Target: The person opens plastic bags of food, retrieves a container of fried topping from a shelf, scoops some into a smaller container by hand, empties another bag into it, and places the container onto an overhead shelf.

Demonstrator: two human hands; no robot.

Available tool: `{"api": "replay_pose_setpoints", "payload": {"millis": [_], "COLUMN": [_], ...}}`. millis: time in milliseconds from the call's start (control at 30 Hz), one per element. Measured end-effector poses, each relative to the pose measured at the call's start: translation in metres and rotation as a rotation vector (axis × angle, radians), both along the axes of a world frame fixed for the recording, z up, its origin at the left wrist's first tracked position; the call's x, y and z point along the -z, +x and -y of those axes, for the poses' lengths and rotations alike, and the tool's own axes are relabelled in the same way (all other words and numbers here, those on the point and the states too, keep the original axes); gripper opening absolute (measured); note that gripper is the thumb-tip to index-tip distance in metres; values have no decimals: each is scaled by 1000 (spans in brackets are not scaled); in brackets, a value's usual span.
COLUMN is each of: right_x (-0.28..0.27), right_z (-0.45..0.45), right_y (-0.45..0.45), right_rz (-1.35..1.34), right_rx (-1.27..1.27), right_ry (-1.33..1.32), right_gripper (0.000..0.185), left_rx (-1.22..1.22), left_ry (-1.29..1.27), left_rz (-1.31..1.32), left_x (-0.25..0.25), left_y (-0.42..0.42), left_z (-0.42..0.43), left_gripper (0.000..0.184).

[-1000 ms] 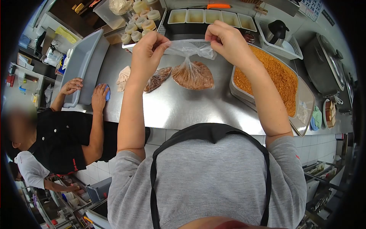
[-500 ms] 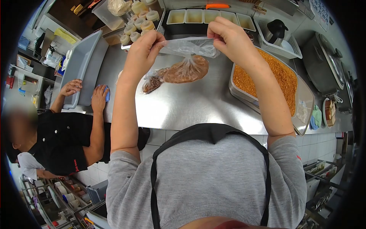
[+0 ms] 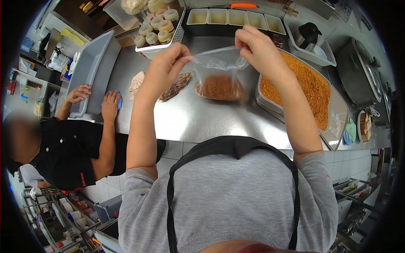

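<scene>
Two-handed pinch on clear bag, left hand and right hand extended forward, apart

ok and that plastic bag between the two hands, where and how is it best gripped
Likely best by the two upper corners of the clear plastic bag, coming from its left and right ends, as the left hand and right hand do: its top edge is stretched between them, and the brown filling sits low, away from the grip.

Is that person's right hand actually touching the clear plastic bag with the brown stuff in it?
Touching. The head view shows the right hand pinching the clear plastic bag at one end of its top edge.
</scene>
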State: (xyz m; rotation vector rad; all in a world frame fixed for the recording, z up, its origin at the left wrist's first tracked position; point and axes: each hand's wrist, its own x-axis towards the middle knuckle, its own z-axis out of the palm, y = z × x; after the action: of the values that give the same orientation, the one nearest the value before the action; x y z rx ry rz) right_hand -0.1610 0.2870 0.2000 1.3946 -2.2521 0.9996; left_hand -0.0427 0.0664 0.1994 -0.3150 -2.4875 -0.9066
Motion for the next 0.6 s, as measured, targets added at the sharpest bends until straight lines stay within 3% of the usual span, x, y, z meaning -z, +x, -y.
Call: {"api": "replay_pose_setpoints", "payload": {"millis": [133, 500, 600], "right_x": [21, 20, 33], "right_z": [5, 3, 0], "right_y": [0, 17, 12], "right_rz": [46, 113, 129], "right_rx": [64, 52, 47], "right_ry": [44, 58, 76], "right_gripper": [14, 11, 14], "left_rx": [15, -21, 29], "left_ry": [112, 216, 222], "left_rz": [78, 107, 159], "left_x": [30, 42, 50], "left_y": [-2, -1, -4], "left_z": [2, 12, 10], "left_gripper": [12, 7, 15]}}
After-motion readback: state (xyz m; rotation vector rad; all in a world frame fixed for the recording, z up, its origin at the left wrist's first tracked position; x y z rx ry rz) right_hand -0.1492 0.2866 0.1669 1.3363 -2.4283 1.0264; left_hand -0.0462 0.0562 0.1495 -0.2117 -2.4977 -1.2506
